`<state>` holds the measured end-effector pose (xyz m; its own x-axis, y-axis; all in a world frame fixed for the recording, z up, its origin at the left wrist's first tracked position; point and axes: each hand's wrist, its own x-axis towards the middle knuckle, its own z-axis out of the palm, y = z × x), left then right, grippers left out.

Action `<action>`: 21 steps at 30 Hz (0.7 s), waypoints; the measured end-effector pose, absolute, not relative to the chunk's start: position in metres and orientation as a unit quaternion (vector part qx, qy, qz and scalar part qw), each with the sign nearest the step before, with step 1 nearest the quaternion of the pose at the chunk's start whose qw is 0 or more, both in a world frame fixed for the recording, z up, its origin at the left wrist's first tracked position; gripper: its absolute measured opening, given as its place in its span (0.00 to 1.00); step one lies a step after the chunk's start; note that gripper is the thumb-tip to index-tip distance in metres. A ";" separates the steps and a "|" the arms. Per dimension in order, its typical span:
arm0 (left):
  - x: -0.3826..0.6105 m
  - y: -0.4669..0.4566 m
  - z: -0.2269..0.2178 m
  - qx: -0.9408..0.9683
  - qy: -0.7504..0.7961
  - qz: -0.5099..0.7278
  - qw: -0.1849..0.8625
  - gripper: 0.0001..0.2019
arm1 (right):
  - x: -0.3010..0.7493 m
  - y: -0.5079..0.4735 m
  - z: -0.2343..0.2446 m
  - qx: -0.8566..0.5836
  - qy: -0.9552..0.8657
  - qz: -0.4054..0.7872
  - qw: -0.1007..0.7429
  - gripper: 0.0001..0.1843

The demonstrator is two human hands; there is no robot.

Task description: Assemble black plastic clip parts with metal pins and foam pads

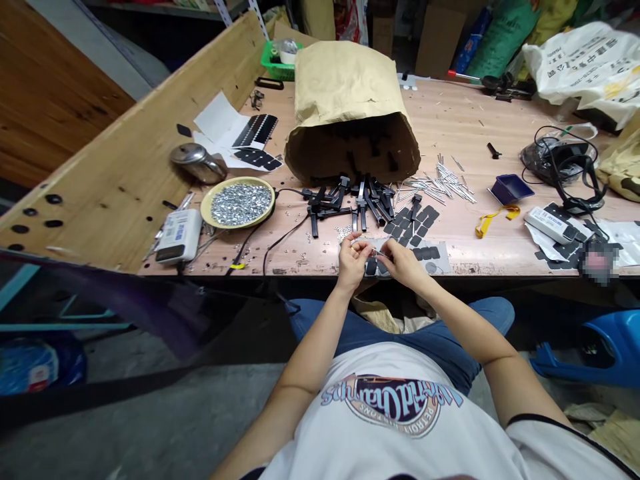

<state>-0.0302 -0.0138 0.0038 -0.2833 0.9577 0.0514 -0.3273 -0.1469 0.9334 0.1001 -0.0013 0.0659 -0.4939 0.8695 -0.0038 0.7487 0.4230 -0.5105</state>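
Note:
My left hand [354, 261] and my right hand [404, 263] meet at the table's front edge, fingers pinched close together. A thin metal rod [378, 253] shows between the right fingertips and reaches toward the left ones. What the left fingertips pinch is too small to make out. Beneath the hands lies a grey sheet [441, 257] with black adhesive pads. More black pads [425, 220] are spread just beyond it. Black plastic handle-like parts [367, 200] are heaped behind the hands, at the mouth of a large paper sack [350, 80]. Loose metal rods [445, 183] lie to their right.
A yellow dish [237, 203] of small metal pieces stands at left, beside a metal pot [197, 163] and a white box [179, 235]. At right are a dark blue tray [511, 189], a yellow strap [495, 220] and a cabled headset [575, 173]. A wooden board [150, 133] walls the left side.

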 end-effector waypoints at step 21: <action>-0.015 -0.012 -0.015 0.376 0.485 0.586 0.530 0.24 | 0.158 -0.038 0.019 -0.641 -0.759 0.091 0.074 0.19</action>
<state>-0.0146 -0.0118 -0.0151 -0.1557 0.9850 -0.0740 -0.2564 0.0320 0.9660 0.1584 -0.0378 0.0188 -0.1675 0.9859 -0.0038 0.9587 0.1620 -0.2337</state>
